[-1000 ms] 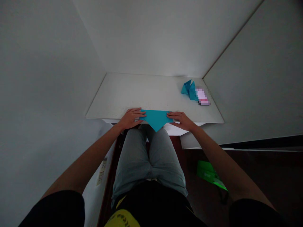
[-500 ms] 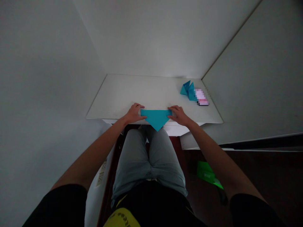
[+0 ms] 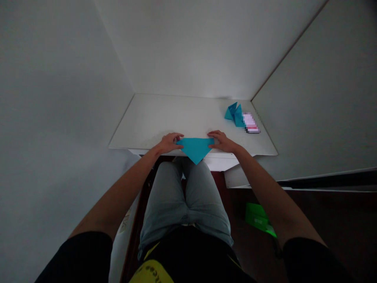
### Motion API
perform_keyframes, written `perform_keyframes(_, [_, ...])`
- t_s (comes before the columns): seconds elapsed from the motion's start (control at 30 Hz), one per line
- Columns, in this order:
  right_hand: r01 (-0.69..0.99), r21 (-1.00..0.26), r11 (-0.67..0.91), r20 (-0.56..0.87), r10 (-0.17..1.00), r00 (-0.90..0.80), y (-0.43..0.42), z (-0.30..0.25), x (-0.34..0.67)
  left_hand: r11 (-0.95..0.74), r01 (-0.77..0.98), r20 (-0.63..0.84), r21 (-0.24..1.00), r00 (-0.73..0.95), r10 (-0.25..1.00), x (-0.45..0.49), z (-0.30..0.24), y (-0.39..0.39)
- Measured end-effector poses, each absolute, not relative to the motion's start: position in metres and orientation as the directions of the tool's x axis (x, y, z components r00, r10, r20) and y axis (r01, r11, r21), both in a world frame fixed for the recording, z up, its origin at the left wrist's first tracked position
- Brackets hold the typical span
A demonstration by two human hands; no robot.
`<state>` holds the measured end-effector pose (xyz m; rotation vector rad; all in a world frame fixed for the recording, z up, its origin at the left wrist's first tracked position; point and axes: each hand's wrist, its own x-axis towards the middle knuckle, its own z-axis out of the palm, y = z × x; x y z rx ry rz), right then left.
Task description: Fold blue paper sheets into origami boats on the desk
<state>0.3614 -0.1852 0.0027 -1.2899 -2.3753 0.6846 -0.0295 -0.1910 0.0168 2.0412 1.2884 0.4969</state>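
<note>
A folded triangle of turquoise paper [image 3: 196, 148] lies at the front edge of the white table [image 3: 182, 118], its point hanging past the edge towards my lap. My left hand [image 3: 169, 143] holds its left corner with the fingertips. My right hand [image 3: 222, 142] holds the right corner the same way. Farther back on the table, near the right corner, sits a folded turquoise origami piece [image 3: 235, 116]. Beside it lies a pixelated pink and white phone-like object [image 3: 250, 123], which neither hand touches.
White walls close in the table at the back and on both sides. My knees in grey-green shorts [image 3: 185, 208] sit just below the table's front edge. A green bag [image 3: 257, 217] lies on the dark floor to the right.
Both hands have shifted slightly inward and now sit closer to the paper's corners. The triangle has stayed in place at the table's edge.
</note>
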Motion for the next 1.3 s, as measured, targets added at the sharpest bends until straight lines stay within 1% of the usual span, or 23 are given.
perform_keyframes(0.1, [0.685, -0.552, 0.475, 0.065, 0.844, -0.533, -0.186, 0.003, 0.362, -0.282, 0.683, -0.051, 0.673, 0.424, 0.904, -0.027, 0.021, -0.19])
perform_keyframes(0.27, [0.685, -0.568, 0.456, 0.051, 0.85, -0.524, -0.188, 0.008, 0.361, -0.235, 0.737, -0.101, 0.633, 0.38, 0.92, -0.024, 0.024, -0.187])
perform_keyframes(0.37, [0.696, -0.576, 0.428, 0.036, 0.864, -0.502, -0.188, 0.009, 0.36, -0.242, 0.739, -0.087, 0.629, 0.375, 0.923, -0.023, 0.022, -0.187])
perform_keyframes(0.53, [0.691, -0.616, 0.378, 0.023, 0.886, -0.464, -0.187, 0.007, 0.361, -0.308, 0.718, -0.017, 0.624, 0.406, 0.914, -0.022, 0.018, -0.192])
perform_keyframes(0.63, [0.686, -0.6, 0.412, 0.084, 0.885, -0.458, -0.188, 0.007, 0.358, -0.315, 0.721, 0.014, 0.617, 0.391, 0.92, -0.02, 0.017, -0.195])
perform_keyframes(0.7, [0.708, -0.552, 0.441, 0.157, 0.889, -0.431, -0.189, 0.007, 0.354, -0.329, 0.719, 0.041, 0.612, 0.387, 0.921, -0.02, 0.015, -0.197])
perform_keyframes(0.8, [0.756, -0.456, 0.469, 0.257, 0.883, -0.393, -0.194, 0.01, 0.349, -0.413, 0.697, 0.126, 0.586, 0.425, 0.896, -0.021, 0.012, -0.204])
perform_keyframes(0.9, [0.757, -0.364, 0.542, 0.286, 0.839, -0.463, -0.202, 0.013, 0.354, -0.512, 0.691, 0.209, 0.511, 0.478, 0.853, -0.023, 0.009, -0.214])
perform_keyframes(1.0, [0.745, -0.311, 0.59, 0.277, 0.806, -0.523, -0.212, 0.015, 0.366, -0.555, 0.715, 0.235, 0.425, 0.505, 0.831, -0.024, 0.008, -0.227])
perform_keyframes(1.07, [0.76, -0.31, 0.571, 0.288, 0.818, -0.497, -0.221, 0.016, 0.37, -0.565, 0.729, 0.232, 0.387, 0.516, 0.825, -0.024, 0.009, -0.233])
perform_keyframes(1.13, [0.782, -0.335, 0.526, 0.324, 0.844, -0.428, -0.23, 0.017, 0.366, -0.571, 0.733, 0.226, 0.37, 0.525, 0.821, -0.023, 0.011, -0.237])
perform_keyframes(1.2, [0.786, -0.373, 0.492, 0.365, 0.857, -0.363, -0.239, 0.02, 0.353, -0.566, 0.734, 0.223, 0.375, 0.521, 0.824, -0.022, 0.012, -0.238])
perform_keyframes(1.3, [0.77, -0.413, 0.487, 0.39, 0.858, -0.335, -0.253, 0.027, 0.33, -0.525, 0.741, 0.23, 0.418, 0.473, 0.85, -0.02, 0.011, -0.236])
